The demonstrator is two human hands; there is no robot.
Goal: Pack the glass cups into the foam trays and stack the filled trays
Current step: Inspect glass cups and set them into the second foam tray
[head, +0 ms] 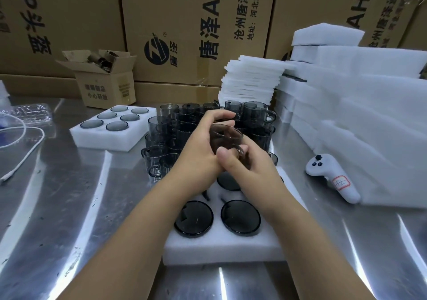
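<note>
1. At the far left, a white cable (25, 138) and a clear plastic pack (30, 112) are seen lying on the steel worktop (69, 230).
2. Behind them, a small cardboard box (104, 89) is stood with its flaps open, backed by a wall of large printed cartons (184, 18).
3. Just in front of that box, a filled foam tray (99, 143) is laid flat, and all six of its pockets are occupied by smoky cups.
4. To its right, a crowd of loose glass cups (157, 126) is stood upright on the worktop, partly hidden by the hands.
5. The left hand (201, 147) is curled round the far side of a single held cup (227, 138), with its fingertips wrapped over the top.
6. The held cup is gripped in the air between both hands, above the far end of the near foam tray (221, 246) and in front of the loose glass cups.
7. The right hand (256, 168) is closed on the near side of the held cup, with its fingers curled at the handle and its thumb laid against the left hand.
8. In the near foam tray, two cups are seated in the front pockets and a third is glimpsed under the hands. The other pockets are covered by the forearms.
9. Behind and to the right, a pile of thin foam sheets (249, 80) is stacked.
10. A white controller (332, 177) is laid on the worktop beside tall stacks of foam blocks (369, 115) at the far right.
</note>
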